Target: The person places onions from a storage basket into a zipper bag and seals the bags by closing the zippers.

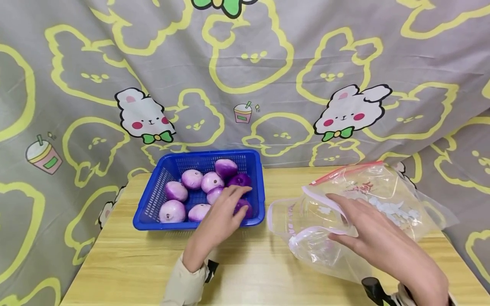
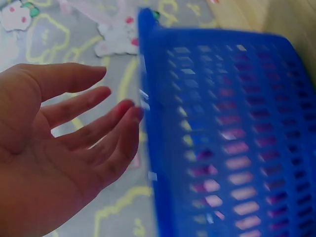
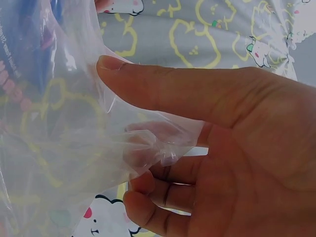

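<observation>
Several purple onions lie in a blue plastic basket. My left hand reaches over the basket's front right part, and its thumb and fingers are apart. In the left wrist view, the left hand holds nothing and is beside the basket wall. A clear plastic bag with a pale pink rim and pink print has its mouth spread, facing the basket. My right hand holds this bag by its rim. In the right wrist view, its thumb lies along the film and some fingertips show through it.
Behind the held bag lies another clear bag with a red zip strip and whitish pieces in or under it. The wooden table ends at a grey cartoon-print cloth hanging at the back and sides.
</observation>
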Demonstrator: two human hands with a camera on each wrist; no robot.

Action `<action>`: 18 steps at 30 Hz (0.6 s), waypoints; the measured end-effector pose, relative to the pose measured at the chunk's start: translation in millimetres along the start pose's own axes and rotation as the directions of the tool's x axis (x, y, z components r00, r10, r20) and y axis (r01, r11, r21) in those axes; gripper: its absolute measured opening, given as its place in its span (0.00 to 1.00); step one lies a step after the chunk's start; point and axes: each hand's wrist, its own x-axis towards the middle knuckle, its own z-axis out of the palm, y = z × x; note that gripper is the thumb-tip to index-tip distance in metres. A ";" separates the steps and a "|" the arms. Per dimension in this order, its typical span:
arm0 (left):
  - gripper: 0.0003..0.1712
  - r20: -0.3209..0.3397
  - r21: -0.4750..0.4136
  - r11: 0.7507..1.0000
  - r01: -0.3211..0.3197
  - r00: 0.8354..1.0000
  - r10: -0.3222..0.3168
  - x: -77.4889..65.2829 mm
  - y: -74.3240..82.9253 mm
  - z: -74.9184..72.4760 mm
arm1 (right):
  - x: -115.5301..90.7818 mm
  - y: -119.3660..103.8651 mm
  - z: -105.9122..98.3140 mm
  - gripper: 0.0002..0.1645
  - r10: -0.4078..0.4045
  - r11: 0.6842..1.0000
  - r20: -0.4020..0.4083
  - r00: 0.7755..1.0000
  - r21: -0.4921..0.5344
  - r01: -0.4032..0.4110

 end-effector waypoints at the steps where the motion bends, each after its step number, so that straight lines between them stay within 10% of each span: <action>1: 0.23 -0.011 0.005 1.000 0.011 1.000 -0.011 0.5 -4.3 -0.1 | 0.1 0.2 0.2 0.48 -0.002 1.000 -0.003 1.000 -0.001 0.002; 18: 0.23 -0.125 0.158 0.974 0.164 0.982 -0.144 -5.5 -62.7 2.6 | 4.6 -1.5 4.4 0.44 0.011 1.000 0.017 1.000 -0.006 -0.011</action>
